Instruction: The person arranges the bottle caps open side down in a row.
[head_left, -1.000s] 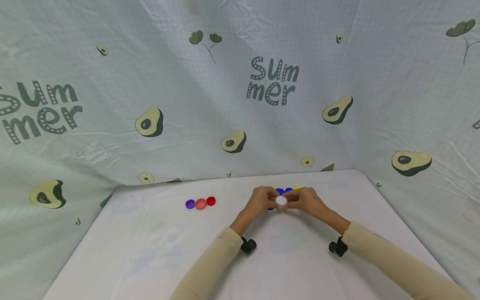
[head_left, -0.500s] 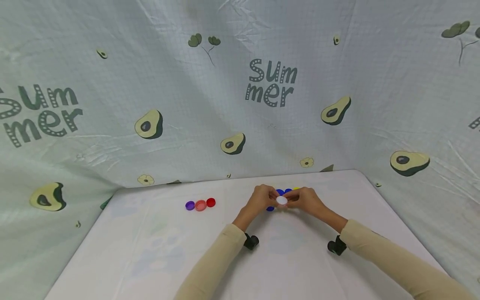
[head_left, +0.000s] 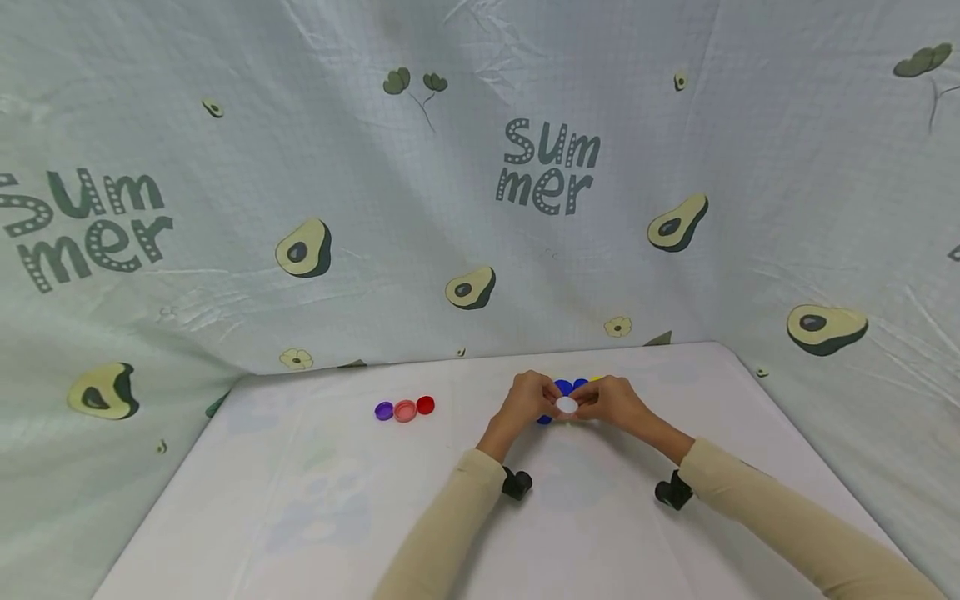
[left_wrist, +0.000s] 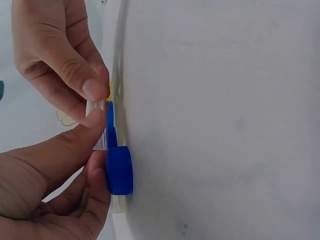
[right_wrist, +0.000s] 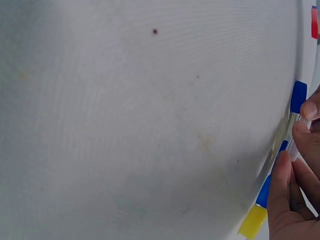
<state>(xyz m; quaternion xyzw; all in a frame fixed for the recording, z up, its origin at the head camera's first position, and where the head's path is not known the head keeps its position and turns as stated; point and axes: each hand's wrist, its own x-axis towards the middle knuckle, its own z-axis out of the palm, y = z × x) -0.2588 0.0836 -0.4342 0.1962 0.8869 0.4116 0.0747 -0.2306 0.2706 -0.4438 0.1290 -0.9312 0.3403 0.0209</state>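
Over the back right of the table, a white round cap (head_left: 567, 405) is held up between both hands. My left hand (head_left: 527, 402) pinches its left side, my right hand (head_left: 617, 402) its right side. In the left wrist view the white cap (left_wrist: 100, 142) stands on edge between thumbs and fingers, partly hidden by them. Right by the left fingers is a blue cap (left_wrist: 120, 171). Behind the hands lie blue caps (head_left: 563, 387) and a yellow cap (head_left: 596, 379), partly covered by the fingers. The right wrist view shows the yellow cap (right_wrist: 253, 222) beside a blue one.
Left of the hands, a purple cap (head_left: 384, 411), a pink cap (head_left: 406, 411) and a red cap (head_left: 426, 405) lie in a row. The white-covered table (head_left: 315, 500) ends at a printed cloth backdrop (head_left: 390, 250). Each wrist wears a black camera (head_left: 673, 490).
The left wrist and forearm have shifted slightly to the right. Both hands keep the white cap between them at nearly the same spot. The head view has moved a little.
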